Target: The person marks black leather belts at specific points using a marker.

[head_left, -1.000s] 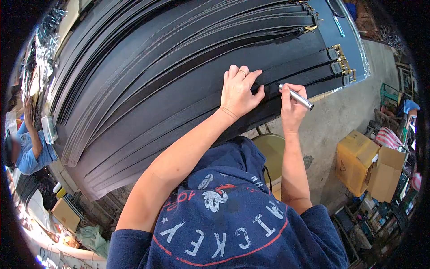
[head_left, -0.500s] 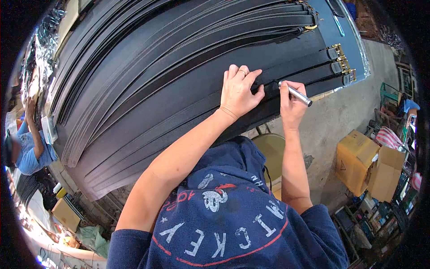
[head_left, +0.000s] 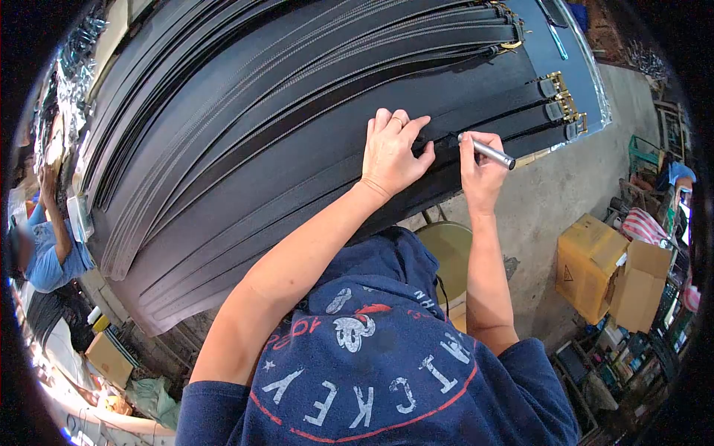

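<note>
Black belts (head_left: 513, 119) with gold buckles (head_left: 569, 104) lie side by side along the near edge of the table. My left hand (head_left: 393, 152) rests over these belts, its thumb and index finger around a black strap part. A ring shows on one of its fingers. Just to the right, my right hand (head_left: 482, 167) grips a silver marker pen (head_left: 492, 154) with a thick barrel. The pen slants, its working end toward the belts and close to my left thumb. What the tip touches is too dark and small to make out.
More stitched black belts (head_left: 320, 82) fan across the dark table (head_left: 178, 305). A light-blue pen (head_left: 558, 42) lies at the far right. A round stool (head_left: 446, 253) stands below the edge, cardboard boxes (head_left: 587, 260) to the right. Another person (head_left: 56, 253) is at the left.
My right hand and the pen have shifted slightly left, toward my left hand. My left hand stays nearly in place. The whole view has moved slightly.
</note>
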The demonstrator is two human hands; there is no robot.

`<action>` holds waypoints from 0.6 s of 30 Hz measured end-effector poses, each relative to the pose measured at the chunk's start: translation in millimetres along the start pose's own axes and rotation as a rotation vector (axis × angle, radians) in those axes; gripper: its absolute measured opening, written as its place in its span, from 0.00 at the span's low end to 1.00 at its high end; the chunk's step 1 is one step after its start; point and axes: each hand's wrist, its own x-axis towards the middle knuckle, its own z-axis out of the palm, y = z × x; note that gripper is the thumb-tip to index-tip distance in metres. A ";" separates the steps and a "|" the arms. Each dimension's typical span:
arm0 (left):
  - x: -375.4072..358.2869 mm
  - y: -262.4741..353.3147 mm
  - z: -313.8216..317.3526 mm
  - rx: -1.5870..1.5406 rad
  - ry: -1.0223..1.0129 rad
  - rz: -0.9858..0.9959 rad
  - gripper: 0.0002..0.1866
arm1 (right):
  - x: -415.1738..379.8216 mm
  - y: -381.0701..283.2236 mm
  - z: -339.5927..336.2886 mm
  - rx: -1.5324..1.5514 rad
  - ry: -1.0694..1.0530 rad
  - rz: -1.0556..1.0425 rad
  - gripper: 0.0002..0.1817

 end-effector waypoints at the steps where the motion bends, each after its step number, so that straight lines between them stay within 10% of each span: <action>1: 0.0 0.2 0.0 0.002 0.001 0.000 0.22 | 0.1 0.4 -0.5 0.026 -0.005 0.017 0.06; 18: 0.5 -0.3 -0.5 -0.012 0.006 0.009 0.21 | -4.0 3.2 -4.3 0.131 -0.076 0.075 0.05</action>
